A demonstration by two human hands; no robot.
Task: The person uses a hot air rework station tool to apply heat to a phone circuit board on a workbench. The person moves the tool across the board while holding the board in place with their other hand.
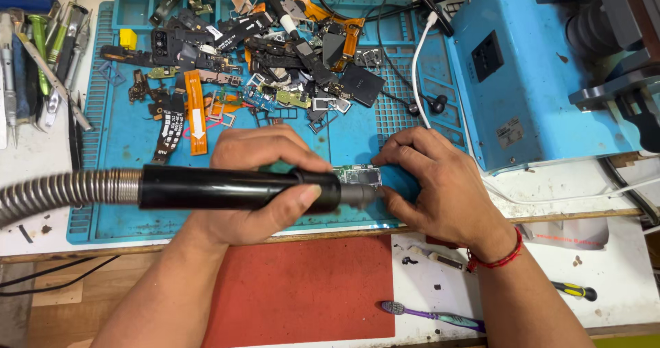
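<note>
Centrally, on the blue mat (130, 149), a heap of parts (268, 52) fills the far trays: flex cables, metal frames, small boards. Left hand (265, 183) closed around a black nozzle (234, 188) with ribbed hose (62, 190); its tip meets a small circuit board (361, 176) at the mat's near edge. Right hand (440, 183) pins the board, fingers curled down on it. Blue machine (529, 66) right, tools (41, 52) left, red pad (302, 289) and toothbrush (433, 316) near. Board mostly hidden by hands.
</note>
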